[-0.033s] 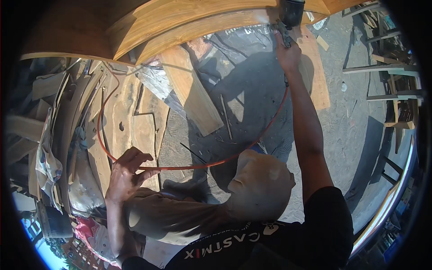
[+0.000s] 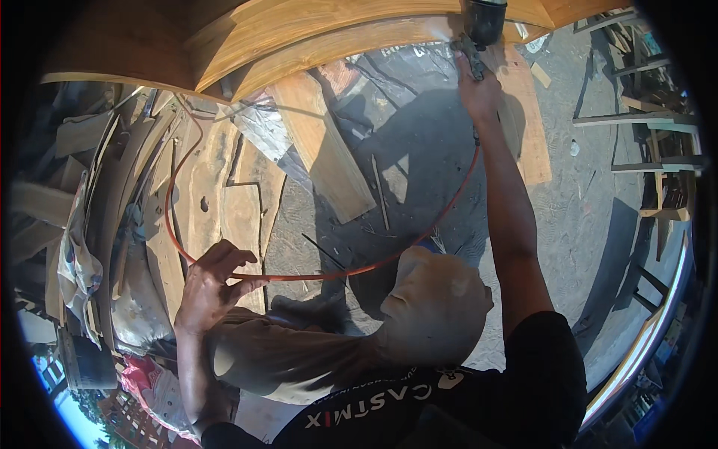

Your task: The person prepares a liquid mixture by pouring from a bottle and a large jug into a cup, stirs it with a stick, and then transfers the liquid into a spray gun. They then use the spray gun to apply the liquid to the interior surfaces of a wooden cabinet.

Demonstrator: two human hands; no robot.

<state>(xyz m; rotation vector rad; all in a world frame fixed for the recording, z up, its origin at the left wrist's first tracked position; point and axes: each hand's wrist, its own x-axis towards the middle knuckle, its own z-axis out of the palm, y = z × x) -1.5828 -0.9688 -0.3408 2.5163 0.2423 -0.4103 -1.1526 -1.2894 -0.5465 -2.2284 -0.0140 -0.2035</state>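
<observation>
My right hand (image 2: 481, 91), at arm's length near the top, is closed around a spray gun (image 2: 469, 56) with a dark cup (image 2: 485, 22) on it. A pale mist (image 2: 441, 31) shows just left of the gun, against the curved edge of a varnished wooden piece (image 2: 336, 34). From below the right hand a thin orange hose (image 2: 359, 269) loops down and across to the left. Lower left, my left hand (image 2: 213, 288) holds the hose loosely between thumb and bent fingers, in front of my bent knee.
Loose boards and offcuts (image 2: 202, 172) are heaped at the left, beside a dark bucket (image 2: 90, 363). A plank (image 2: 321, 146) and crumpled plastic sheeting (image 2: 262, 135) lie on the sandy ground. Wooden frames (image 2: 636, 120) stand along the right side.
The whole scene has shifted very slightly in view. Both hands keep their holds on the spray gun and the hose.
</observation>
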